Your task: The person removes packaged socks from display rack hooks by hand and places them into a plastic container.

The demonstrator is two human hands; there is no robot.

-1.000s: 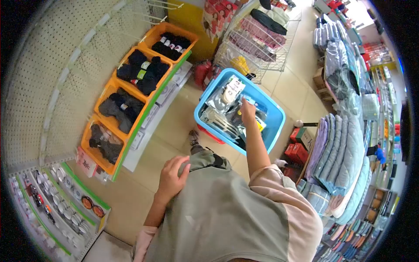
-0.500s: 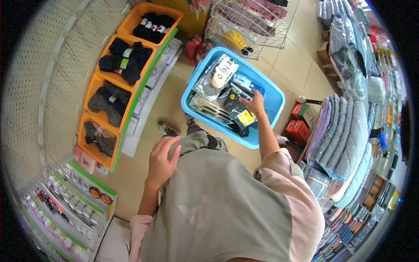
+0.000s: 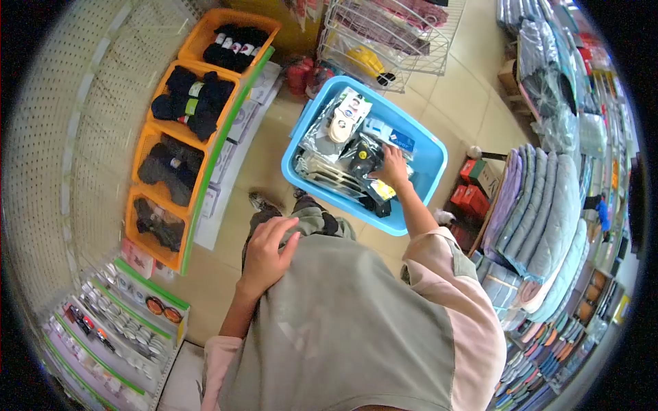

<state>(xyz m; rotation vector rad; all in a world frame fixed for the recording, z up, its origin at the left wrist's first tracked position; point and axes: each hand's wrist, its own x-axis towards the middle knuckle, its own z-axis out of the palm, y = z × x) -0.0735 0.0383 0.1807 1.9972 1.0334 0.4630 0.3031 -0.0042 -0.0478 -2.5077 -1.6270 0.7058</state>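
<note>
A blue plastic tub [image 3: 433, 179] stands on the floor in front of me, holding packaged socks. My right hand [image 3: 394, 169] reaches inside with thumb and fingers apart, touching a black sock pack [image 3: 364, 156] in clear wrapping. A yellow label [image 3: 385, 192] shows partly beside its wrist. Behind lie a pack of cream socks [image 3: 343, 127] and a blue-and-white package [image 3: 397, 139]. Several light-coloured packs [image 3: 329, 171] stand in a row at the tub's near left. My left hand [image 3: 271, 255] holds nothing; its fingers are spread, near my lap.
Orange bins [image 3: 154, 220] with dark socks line the shelf to the left. A white wire rack [image 3: 404, 75] stands beyond the tub. Folded quilts [image 3: 541, 205] are stacked at the right, beside red boxes [image 3: 469, 200]. Small goods hang on a lower-left display [image 3: 130, 322].
My right hand has moved slightly left and down over the black sock packs, covering more of the yellow label. The left hand has shifted slightly right, still spread.
</note>
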